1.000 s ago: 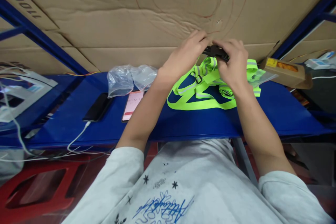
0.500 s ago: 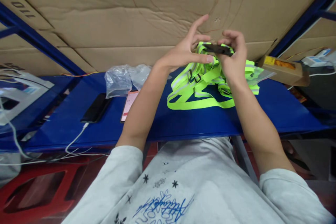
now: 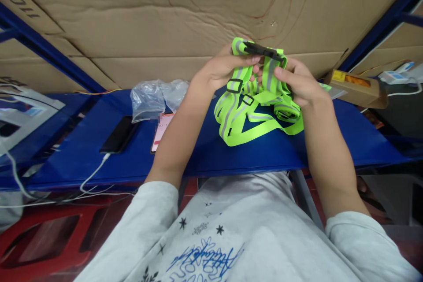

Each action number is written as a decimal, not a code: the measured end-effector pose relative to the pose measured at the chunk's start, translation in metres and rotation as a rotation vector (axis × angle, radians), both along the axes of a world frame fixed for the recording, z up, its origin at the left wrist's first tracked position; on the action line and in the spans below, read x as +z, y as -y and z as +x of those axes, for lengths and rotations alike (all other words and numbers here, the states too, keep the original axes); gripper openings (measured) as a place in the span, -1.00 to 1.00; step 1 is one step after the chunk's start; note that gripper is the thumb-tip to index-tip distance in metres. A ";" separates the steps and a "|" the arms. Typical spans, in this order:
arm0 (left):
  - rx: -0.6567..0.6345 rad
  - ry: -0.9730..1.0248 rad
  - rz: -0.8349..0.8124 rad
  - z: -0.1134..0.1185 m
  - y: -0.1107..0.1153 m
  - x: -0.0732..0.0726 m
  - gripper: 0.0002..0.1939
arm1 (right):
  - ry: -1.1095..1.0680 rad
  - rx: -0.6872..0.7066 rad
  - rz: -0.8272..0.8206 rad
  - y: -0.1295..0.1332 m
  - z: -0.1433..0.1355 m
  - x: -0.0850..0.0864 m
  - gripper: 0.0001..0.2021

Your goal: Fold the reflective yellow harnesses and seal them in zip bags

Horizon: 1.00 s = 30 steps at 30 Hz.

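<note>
Neon-yellow webbing strap with grey stripe [image 3: 264,96] lies bunched right of frame centre on blue table [image 3: 257,158]; its black plastic buckle [image 3: 262,50] is held above the pile. Left hand [image 3: 226,67] pinches strap near buckle's left end; right hand [image 3: 302,81] grips strap below its right end. Clear plastic bag [image 3: 148,99], black phone [image 3: 119,134]: left of centre.

The head view looks down across the table [image 3: 251,156].
</note>
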<state>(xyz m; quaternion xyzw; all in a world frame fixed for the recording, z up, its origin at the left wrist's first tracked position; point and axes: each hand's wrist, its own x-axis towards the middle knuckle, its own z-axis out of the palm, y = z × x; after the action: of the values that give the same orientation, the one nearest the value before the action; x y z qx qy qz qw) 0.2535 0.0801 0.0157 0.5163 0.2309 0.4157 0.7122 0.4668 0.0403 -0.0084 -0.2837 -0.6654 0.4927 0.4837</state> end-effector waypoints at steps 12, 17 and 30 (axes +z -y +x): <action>-0.123 -0.093 0.440 -0.005 0.007 0.009 -0.81 | 0.164 -0.004 0.007 0.003 0.013 -0.003 -0.47; -0.068 -0.202 0.498 0.006 0.006 0.007 -0.81 | -0.069 -0.109 0.066 -0.001 -0.011 -0.010 -0.61; -0.073 -0.113 0.648 0.010 -0.014 -0.010 -0.58 | 0.211 -0.575 0.325 -0.027 -0.030 -0.039 -0.59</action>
<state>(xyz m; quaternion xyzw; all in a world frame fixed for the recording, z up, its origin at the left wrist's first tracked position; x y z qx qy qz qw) 0.2634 0.0942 0.0059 0.7462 0.1070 0.4126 0.5114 0.4372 0.0674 -0.0479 -0.4282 -0.6745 0.1915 0.5701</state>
